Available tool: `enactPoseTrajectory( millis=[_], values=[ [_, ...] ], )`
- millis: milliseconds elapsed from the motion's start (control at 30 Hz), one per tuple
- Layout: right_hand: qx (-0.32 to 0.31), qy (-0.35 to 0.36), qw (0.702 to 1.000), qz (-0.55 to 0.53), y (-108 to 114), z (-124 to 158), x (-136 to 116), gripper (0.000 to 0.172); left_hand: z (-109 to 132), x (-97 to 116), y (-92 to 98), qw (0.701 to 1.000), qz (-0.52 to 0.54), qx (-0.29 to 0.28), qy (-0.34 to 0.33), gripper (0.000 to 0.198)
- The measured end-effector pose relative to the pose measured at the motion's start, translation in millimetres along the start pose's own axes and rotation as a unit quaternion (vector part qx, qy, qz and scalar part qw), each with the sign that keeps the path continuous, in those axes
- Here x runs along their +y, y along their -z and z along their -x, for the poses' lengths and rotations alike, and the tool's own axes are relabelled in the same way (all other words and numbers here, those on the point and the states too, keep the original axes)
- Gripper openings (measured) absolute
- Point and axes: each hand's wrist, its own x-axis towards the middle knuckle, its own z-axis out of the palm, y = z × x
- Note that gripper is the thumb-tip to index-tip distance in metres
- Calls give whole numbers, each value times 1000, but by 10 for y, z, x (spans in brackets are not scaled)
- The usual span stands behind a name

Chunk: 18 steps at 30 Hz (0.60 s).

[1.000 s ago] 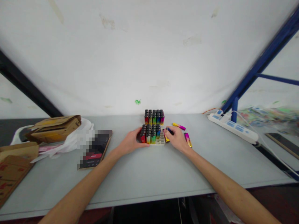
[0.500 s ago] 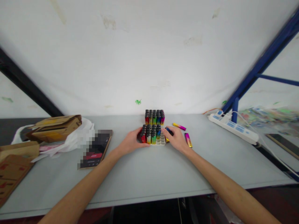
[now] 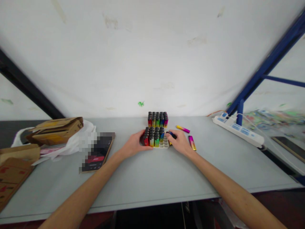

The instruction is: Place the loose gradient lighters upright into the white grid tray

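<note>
Several black-topped lighters (image 3: 152,140) stand upright in columns of red, yellow, green and blue in a pale slotted tray (image 3: 164,147). My left hand (image 3: 134,144) is closed around the left end of this group, its thumb along the front and its fingers behind. At the tray's right end, bare slots show. There my right hand (image 3: 179,142) pinches a lighter (image 3: 172,135) with a dark blue part; my fingers hide much of it. Two pink-and-yellow lighters lie flat, one beyond my right hand (image 3: 183,128) and another beside it (image 3: 192,143).
Behind the tray stands a second block of upright lighters (image 3: 157,119). To the left lie a phone (image 3: 97,152), a white plastic bag (image 3: 71,144) and cardboard boxes (image 3: 57,130). A power strip (image 3: 238,129) and another phone (image 3: 289,148) are on the right.
The lighter in my right hand has tilted slightly and shifted a little, staying by the tray's right end. My left hand holds its place.
</note>
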Motion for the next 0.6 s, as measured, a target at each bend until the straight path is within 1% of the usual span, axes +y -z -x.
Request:
enactPoseTrajectory(
  millis=[133, 233, 467, 600],
  values=[
    [4, 3, 1000, 10, 0, 2, -5, 33, 1, 0, -1, 1000, 8, 0, 0, 88],
    [1, 4, 1000, 11, -6, 4, -3, 33, 1, 4, 1, 1000, 6, 0, 1, 87],
    [0, 8, 1000, 16, -16, -1, 11, 34, 6, 22, 8, 1000, 1, 0, 3, 86],
    [14, 9, 1000, 13, -20, -3, 2, 40, 1, 12, 5, 1000, 4, -4, 4, 87]
  ],
)
